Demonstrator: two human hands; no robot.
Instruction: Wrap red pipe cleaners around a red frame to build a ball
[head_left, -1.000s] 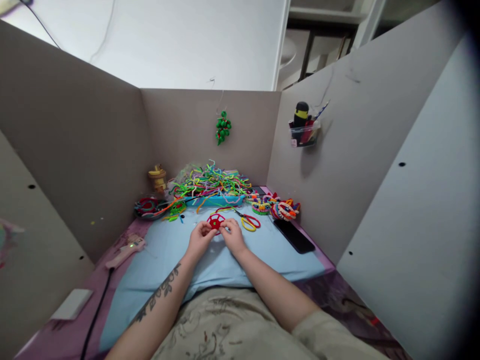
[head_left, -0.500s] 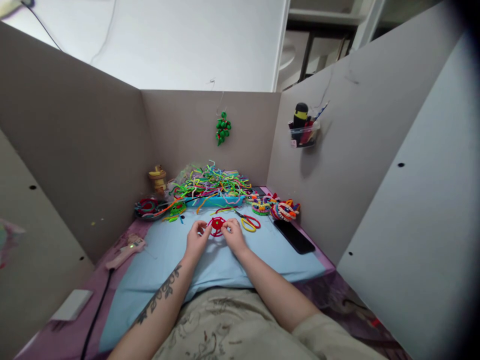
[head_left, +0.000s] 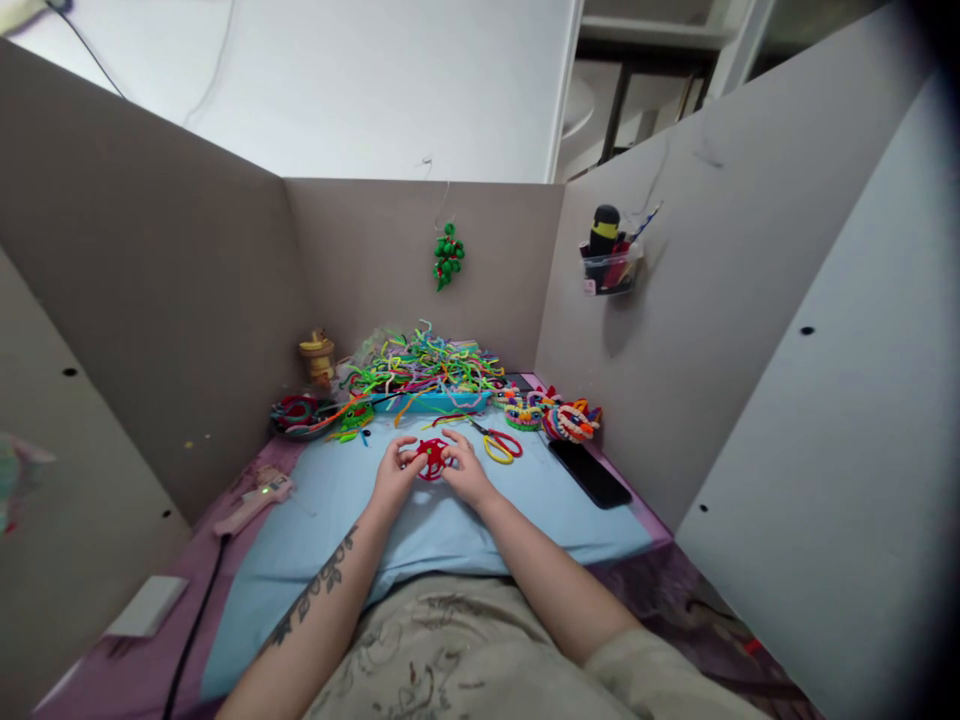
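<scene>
Between my hands is a round, open red pipe-cleaner piece (head_left: 433, 462) with a small green spot near its middle. My left hand (head_left: 396, 468) grips its left side between thumb and fingers. On the opposite edge, my right hand (head_left: 466, 470) pinches the piece, its fingers curled above the thumb. Both hands are just over the light blue cloth (head_left: 450, 525). Scissors (head_left: 501, 446) with one red and one yellow handle lie a little beyond my right hand.
A blue tray (head_left: 431, 403) heaped with colourful pipe cleaners (head_left: 427, 362) stands at the back. Woven pieces (head_left: 571, 421) and a black phone (head_left: 589, 473) are on the right. A pink glue gun (head_left: 251, 507) with a cord lies left. Grey panels enclose the table.
The red piece has tilted and turned slightly in my hands. My left thumb has moved further over it, and my right fingers have lifted and spread from its far edge.
</scene>
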